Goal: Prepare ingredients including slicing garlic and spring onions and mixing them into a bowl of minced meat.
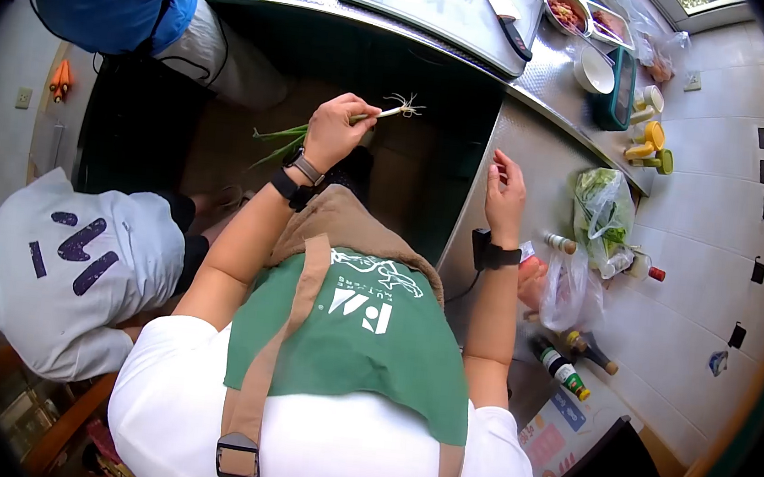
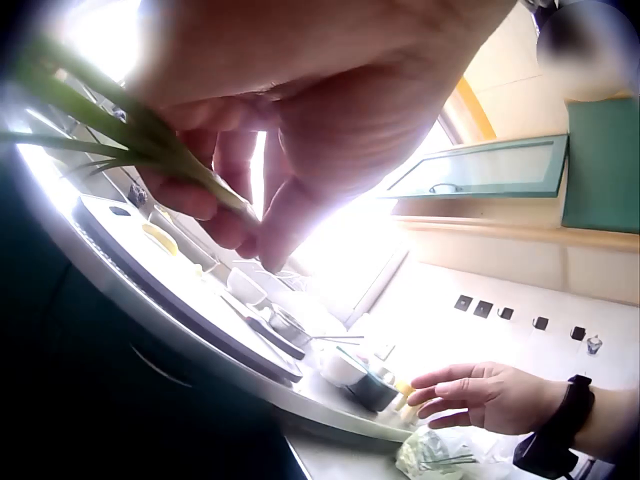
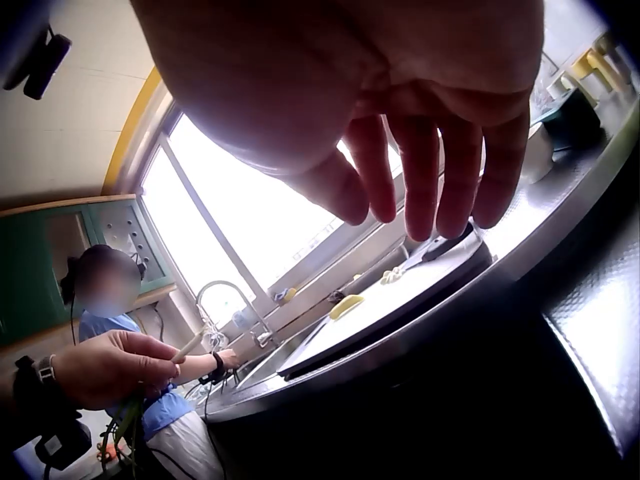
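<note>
Bottle nearer than board, off to right. Greens bag same side, closer to board. Right hand nearer than board, fingers loosely extended, slightly apart. Left hand nearer than board, thumb and fingers clamped on scallion, roots exposed. Knife on board, right side. Meat bowl right of board.

And here we are in a white short-sleeved top, green bib splashed with white print, tan straps, dark square buckle, grey-banded watch above a black left wristband, black right wristband too, thin dark cable trailing!
</note>
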Demonstrator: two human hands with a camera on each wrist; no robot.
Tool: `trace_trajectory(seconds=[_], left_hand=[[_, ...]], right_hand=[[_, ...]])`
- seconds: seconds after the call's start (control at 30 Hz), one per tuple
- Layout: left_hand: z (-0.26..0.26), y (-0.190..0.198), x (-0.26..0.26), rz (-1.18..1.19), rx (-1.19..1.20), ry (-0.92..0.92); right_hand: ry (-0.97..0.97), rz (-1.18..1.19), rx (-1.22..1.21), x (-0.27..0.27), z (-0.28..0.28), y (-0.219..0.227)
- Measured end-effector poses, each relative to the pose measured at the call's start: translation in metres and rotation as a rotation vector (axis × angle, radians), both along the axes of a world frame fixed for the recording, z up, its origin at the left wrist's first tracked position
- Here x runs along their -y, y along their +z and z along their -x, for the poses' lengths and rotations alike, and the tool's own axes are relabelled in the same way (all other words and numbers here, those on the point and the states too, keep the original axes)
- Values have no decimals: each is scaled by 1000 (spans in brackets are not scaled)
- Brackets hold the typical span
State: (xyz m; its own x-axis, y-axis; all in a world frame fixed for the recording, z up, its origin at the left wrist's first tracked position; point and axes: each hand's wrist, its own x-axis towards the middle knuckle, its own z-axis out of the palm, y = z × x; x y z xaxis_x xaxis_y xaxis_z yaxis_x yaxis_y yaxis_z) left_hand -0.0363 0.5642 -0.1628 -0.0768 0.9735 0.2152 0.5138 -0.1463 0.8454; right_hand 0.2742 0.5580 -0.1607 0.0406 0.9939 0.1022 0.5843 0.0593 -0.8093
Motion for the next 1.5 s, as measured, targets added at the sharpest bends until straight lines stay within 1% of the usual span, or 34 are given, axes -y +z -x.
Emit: trace_trajectory(seconds=[0.07,0.13,0.17,0.2,0.27,0.3,0.33,0.37,0.4,0.47,0.5,0.53,0.6,0.63,0.67,0.73,0.77,0.8,0.87,0.93,1.0,1.07,1.13,1.4,1.47,1.5], left_hand=[[7,-13,-47,-26,-34,-17],[12,-23,-93,-6,-41,-17],[13,-29,-118,12,-59,-25],[15,-30,-138,30,-80,-26],[18,-32,-185,18,-88,-41],[17,-27,-205,-18,-155,-56],[14,-26,-217,-40,-221,-72],[9,-28,-237,-44,-229,-95],[4,-32,-249,-18,-234,-105],[-10,-42,-279,-85,-261,-137],[-17,-56,-292,-70,-297,-140],[-24,-67,-302,-83,-312,-145],[-35,-81,-315,-112,-398,-141],[-39,-87,-318,-81,-426,-157],[-41,-92,-319,-68,-427,-157],[-41,-95,-323,-3,-388,-166],[-42,-97,-322,-29,-338,-147],[-43,-96,-323,-20,-341,-150],[-45,-99,-322,-64,-266,-194],[-51,-103,-320,-36,-247,-194],[-54,-103,-317,-9,-223,-192],[-55,-101,-316,4,-209,-186],[-55,-99,-315,24,-197,-179],[-54,-94,-316,5,-200,-188],[-54,-95,-316,0,-209,-190],[-54,-95,-316,-8,-218,-193]], right_hand=[[11,-105,146,-43,5,-9],[-7,-88,178,-90,11,-13],[-22,-128,221,-115,15,-17],[-30,-170,262,-138,18,-17],[-18,-176,277,-189,24,-20],[-44,-209,340,-208,25,-30],[-66,-226,404,-223,25,-39],[-66,-208,431,-240,23,-50],[-68,-180,427,-248,25,-54],[-106,-88,562,-276,30,-61],[-85,-76,646,-290,26,-72],[-81,-64,647,-304,27,-74],[-1,-49,699,-318,24,-78],[8,-69,711,-325,22,-81],[14,-59,709,-329,19,-82],[37,18,622,-335,17,-77],[-3,-49,666,-332,15,-75],[-2,-40,663,-327,18,-64],[-104,47,393,-314,28,-31],[-9,62,277,-302,33,-18],[84,162,229,-291,40,-16],[116,202,245,-288,46,-20],[198,243,281,-283,48,-27],[263,205,316,-282,49,-31],[279,231,411,-282,50,-31],[278,234,410,-283,50,-31]])
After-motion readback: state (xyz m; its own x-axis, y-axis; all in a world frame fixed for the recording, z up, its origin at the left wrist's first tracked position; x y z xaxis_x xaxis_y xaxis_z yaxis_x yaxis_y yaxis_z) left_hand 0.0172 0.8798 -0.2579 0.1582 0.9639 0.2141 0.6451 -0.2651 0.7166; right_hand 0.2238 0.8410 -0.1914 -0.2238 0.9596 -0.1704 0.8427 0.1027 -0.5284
